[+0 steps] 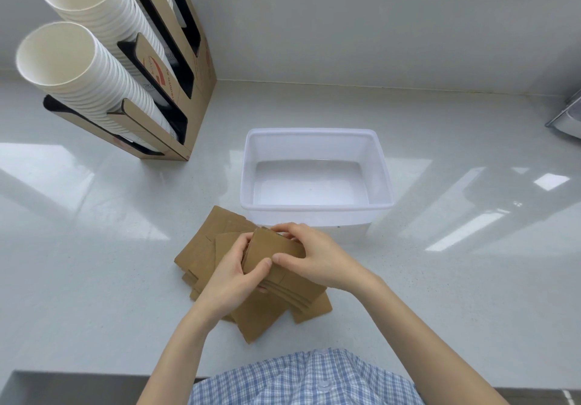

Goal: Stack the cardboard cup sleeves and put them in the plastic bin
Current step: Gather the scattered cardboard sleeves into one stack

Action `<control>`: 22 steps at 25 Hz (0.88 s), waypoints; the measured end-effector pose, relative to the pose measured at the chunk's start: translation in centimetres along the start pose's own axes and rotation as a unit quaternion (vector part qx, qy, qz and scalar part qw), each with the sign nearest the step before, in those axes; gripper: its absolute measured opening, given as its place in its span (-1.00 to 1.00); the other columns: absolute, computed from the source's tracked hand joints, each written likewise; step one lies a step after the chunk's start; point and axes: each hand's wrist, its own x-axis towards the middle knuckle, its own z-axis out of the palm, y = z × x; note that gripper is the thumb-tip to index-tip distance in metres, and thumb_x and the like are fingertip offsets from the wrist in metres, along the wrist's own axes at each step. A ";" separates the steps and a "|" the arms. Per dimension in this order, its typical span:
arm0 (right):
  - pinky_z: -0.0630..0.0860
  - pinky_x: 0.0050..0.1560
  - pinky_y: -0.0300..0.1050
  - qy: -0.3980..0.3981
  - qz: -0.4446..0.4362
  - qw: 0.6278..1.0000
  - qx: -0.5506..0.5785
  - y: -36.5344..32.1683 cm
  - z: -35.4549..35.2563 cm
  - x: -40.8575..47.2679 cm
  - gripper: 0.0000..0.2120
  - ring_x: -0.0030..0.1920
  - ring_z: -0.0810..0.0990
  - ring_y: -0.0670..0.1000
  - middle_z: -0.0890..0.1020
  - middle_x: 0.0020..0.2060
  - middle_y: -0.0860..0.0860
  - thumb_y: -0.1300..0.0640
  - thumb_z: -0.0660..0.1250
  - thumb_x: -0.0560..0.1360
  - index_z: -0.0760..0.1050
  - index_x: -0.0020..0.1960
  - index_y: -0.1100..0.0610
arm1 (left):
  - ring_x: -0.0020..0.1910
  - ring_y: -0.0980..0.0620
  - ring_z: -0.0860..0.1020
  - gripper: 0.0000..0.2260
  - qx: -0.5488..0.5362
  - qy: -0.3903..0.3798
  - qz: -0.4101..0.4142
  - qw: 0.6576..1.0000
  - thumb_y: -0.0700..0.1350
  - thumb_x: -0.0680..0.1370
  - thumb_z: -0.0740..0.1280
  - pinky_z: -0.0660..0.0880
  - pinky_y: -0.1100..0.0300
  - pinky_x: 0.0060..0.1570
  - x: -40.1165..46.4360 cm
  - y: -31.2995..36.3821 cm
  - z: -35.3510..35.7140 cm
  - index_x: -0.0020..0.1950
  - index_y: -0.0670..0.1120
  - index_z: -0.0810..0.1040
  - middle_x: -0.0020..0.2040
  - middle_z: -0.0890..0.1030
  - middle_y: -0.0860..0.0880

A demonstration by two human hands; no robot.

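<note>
- At 10 o'clock, a cardboard cup holder [176, 96] stands on the white table [94, 231], with 2 stacks of white paper cups [91, 68] leaning out of it.
- Near 7 o'clock of the bin, loose cardboard cup sleeves [201, 253] lie fanned on the table.
- The left hand [232, 275] and right hand [317, 256] both close around a small stack of sleeves [270, 253], held just above the loose ones.
- At 12 o'clock of the hands, the plastic bin [314, 135] sits with nothing in it.
</note>
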 end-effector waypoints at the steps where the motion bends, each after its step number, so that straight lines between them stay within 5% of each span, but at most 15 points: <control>1: 0.35 -0.06 -0.38 -0.020 0.009 1.000 -0.003 0.2 -0.2 -0.2 -0.56 0.04 0.45 -0.11 0.51 0.10 -0.04 0.00 0.28 0.46 0.32 0.32 -0.05 | -0.23 0.25 0.59 -0.75 0.006 -0.001 0.002 1.000 -0.18 0.48 0.29 0.55 0.32 -0.38 0.1 0.1 -0.2 -0.03 0.20 0.42 -0.09 0.59 0.08; 7: 0.51 0.00 -0.20 -0.021 0.049 0.994 0.092 0.5 -0.4 -0.8 -0.57 0.04 0.57 0.00 0.57 0.09 0.03 0.01 0.31 0.45 0.35 0.30 0.00 | -0.31 0.21 0.60 -0.77 0.002 -0.004 0.000 1.000 -0.17 0.48 0.30 0.50 0.36 -0.39 0.9 0.4 -0.2 0.00 0.14 0.38 -0.06 0.62 0.07; 14: 0.49 -0.15 -0.28 0.036 0.138 0.965 0.220 1.6 -0.7 -2.5 -0.67 -0.09 0.56 -0.15 0.53 -0.07 -0.16 -0.01 0.29 0.47 0.35 0.20 0.00 | -0.18 0.15 0.59 -0.87 0.011 0.067 0.011 0.998 -0.16 0.49 0.29 0.53 0.36 -0.34 0.8 1.0 -1.8 -0.05 0.07 0.44 -0.05 0.59 -0.02; 19: 0.44 -0.24 -0.26 0.079 0.215 0.929 0.290 2.4 -0.1 -3.7 -0.71 -0.09 0.52 -0.14 0.51 -0.08 -0.12 -0.01 0.21 0.52 0.31 0.19 0.06 | 0.03 -0.01 0.52 -0.87 0.103 0.130 0.004 0.986 -0.17 0.49 0.30 0.43 0.15 0.01 0.4 0.7 -3.4 0.01 0.00 0.46 0.00 0.57 0.01; 22: 0.49 -0.15 -0.18 0.090 0.246 0.887 0.381 2.5 1.2 -3.8 -0.68 -0.02 0.54 -0.02 0.54 0.04 0.03 0.07 0.16 0.56 0.28 0.25 0.18 | 0.23 -0.04 0.38 -0.72 0.195 0.179 0.008 0.964 -0.15 0.48 0.29 0.32 0.09 0.19 0.1 -0.2 -3.5 0.18 -0.06 0.41 0.21 0.45 -0.05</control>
